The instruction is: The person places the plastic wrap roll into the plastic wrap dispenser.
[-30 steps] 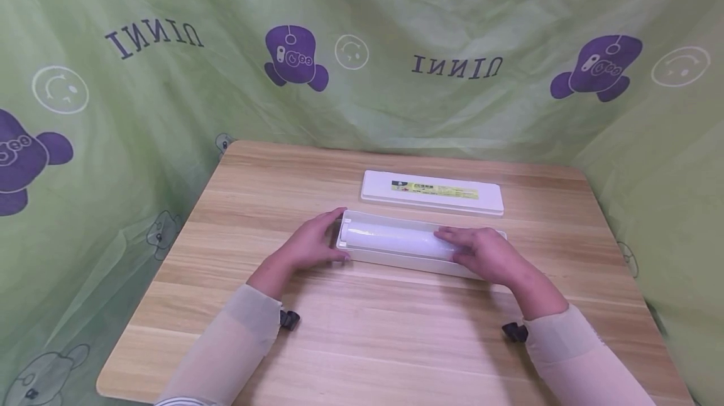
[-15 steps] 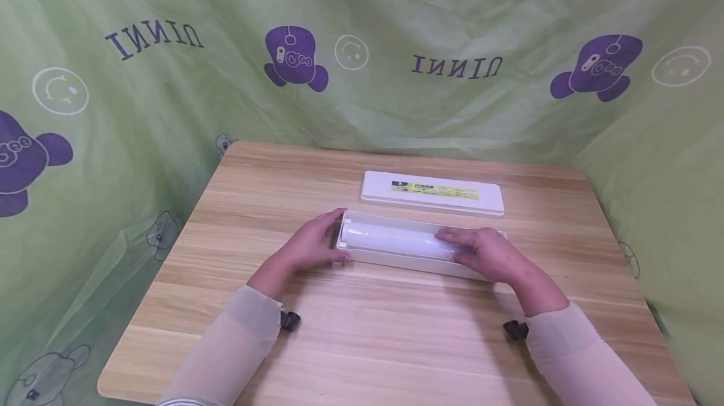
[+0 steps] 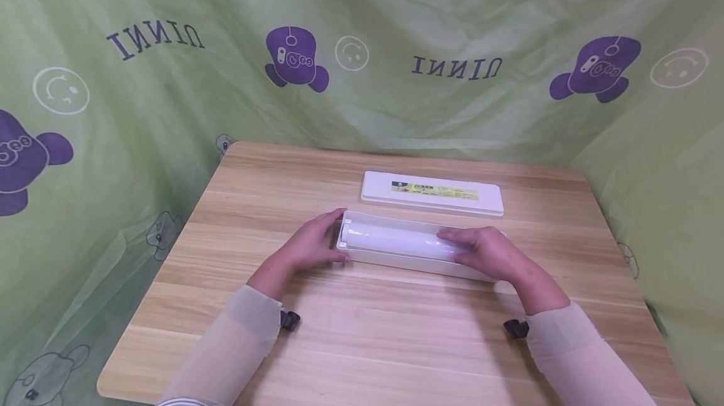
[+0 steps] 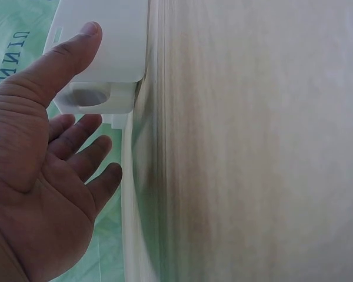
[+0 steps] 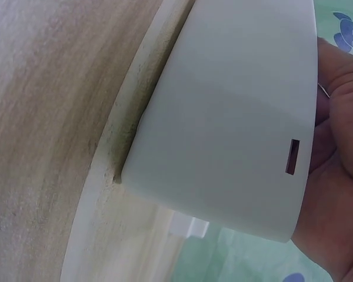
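Observation:
A long white box (image 3: 418, 263) lies lidless on the table, a roll of clear plastic wrap (image 3: 390, 237) inside it. My left hand (image 3: 308, 244) grips the box's left end, thumb on the near wall and index fingertip by the far corner. In the left wrist view, the other fingers of that hand (image 4: 53, 158) spread beyond the end. Over the roll's right part, my right hand (image 3: 491, 256) holds it between thumb and curved fingers. The right wrist view shows this hand (image 5: 341, 147) partly hidden behind the box's near wall (image 5: 223, 117), which has a small slot.
A flat white lid (image 3: 432, 203) with a yellow-green label lies just behind the box. The wooden table (image 3: 362, 343) ends at a green printed curtain (image 3: 396, 117) on the back and sides.
My right fingertips have shifted very slightly to the right, and the glints on the plastic wrap have changed. The left hand, box and lid stay in place.

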Demonstrator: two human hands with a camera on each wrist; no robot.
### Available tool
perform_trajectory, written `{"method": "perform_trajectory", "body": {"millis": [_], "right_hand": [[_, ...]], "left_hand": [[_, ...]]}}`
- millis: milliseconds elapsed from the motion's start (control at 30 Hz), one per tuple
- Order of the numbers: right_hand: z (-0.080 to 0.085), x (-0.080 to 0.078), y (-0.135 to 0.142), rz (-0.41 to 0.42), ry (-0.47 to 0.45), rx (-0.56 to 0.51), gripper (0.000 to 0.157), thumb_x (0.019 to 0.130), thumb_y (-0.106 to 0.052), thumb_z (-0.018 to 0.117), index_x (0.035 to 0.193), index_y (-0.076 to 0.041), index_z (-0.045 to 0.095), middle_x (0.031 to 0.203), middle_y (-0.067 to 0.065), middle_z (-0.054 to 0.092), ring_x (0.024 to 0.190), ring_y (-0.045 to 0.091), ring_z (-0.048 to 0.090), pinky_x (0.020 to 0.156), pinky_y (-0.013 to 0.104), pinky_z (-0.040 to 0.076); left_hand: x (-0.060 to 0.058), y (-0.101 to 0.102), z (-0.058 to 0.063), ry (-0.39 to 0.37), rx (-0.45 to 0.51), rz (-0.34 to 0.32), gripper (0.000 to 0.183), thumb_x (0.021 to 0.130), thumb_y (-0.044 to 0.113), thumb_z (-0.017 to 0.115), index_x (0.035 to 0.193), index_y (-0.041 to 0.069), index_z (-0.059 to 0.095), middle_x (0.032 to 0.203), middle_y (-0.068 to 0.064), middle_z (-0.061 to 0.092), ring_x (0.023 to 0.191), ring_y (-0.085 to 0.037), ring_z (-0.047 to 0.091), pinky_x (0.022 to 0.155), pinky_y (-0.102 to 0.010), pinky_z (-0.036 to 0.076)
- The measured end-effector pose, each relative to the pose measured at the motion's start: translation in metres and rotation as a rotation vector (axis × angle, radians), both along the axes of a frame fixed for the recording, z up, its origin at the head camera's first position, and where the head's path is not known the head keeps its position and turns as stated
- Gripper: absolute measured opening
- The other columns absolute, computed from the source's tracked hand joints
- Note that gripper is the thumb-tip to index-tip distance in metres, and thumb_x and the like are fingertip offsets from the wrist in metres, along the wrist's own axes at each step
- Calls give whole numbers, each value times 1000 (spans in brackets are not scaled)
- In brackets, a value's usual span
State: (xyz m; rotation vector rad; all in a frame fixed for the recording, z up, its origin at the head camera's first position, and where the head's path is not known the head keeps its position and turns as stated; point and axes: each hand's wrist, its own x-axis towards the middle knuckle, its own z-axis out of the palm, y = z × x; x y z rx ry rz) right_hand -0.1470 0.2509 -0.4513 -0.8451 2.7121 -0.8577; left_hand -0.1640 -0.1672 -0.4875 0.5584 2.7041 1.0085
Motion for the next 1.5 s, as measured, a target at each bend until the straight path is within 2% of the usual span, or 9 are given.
{"method": "perform_trajectory", "body": {"millis": [233, 600, 833, 1100, 1500], "right_hand": [[0, 1, 2, -20, 16, -32, 53, 87, -14, 85, 138, -14, 69, 137, 3, 68, 126, 29, 64, 106, 50, 52], [1, 3, 3, -53, 39, -22, 51, 86, -16, 86, 135, -14, 72, 131, 5, 71, 123, 30, 67, 104, 51, 54], [5, 8, 9, -82, 65, -38, 47, 89, -22, 84, 134, -16, 72, 128, 6, 73, 120, 32, 68, 102, 54, 54], [6, 11, 13, -111, 82, -52, 45, 92, -26, 82, 134, -17, 72, 129, 8, 72, 120, 33, 68, 102, 55, 54], [6, 17, 16, -154, 106, -73, 47, 90, -27, 83, 134, -16, 72, 129, 10, 72, 122, 36, 66, 103, 58, 52]], "left_hand": [[0, -1, 1, -1, -5, -3, 117, 71, 48, 95, 163, 12, 32, 162, -11, 42, 149, -32, 38, 125, -45, 29], [1, 0, 5, -14, 2, -7, 119, 70, 46, 96, 164, 12, 31, 164, -11, 40, 151, -31, 36, 125, -45, 28], [-1, 0, 4, -5, 9, -24, 119, 70, 46, 96, 163, 9, 32, 162, -12, 42, 150, -32, 37, 125, -46, 29], [-2, -1, 1, -19, 4, -13, 120, 68, 47, 97, 163, 12, 32, 162, -9, 43, 150, -28, 37, 125, -43, 28], [-1, -2, 2, -25, 3, -10, 120, 69, 48, 96, 164, 12, 32, 162, -9, 43, 150, -29, 37, 125, -43, 28]]}}
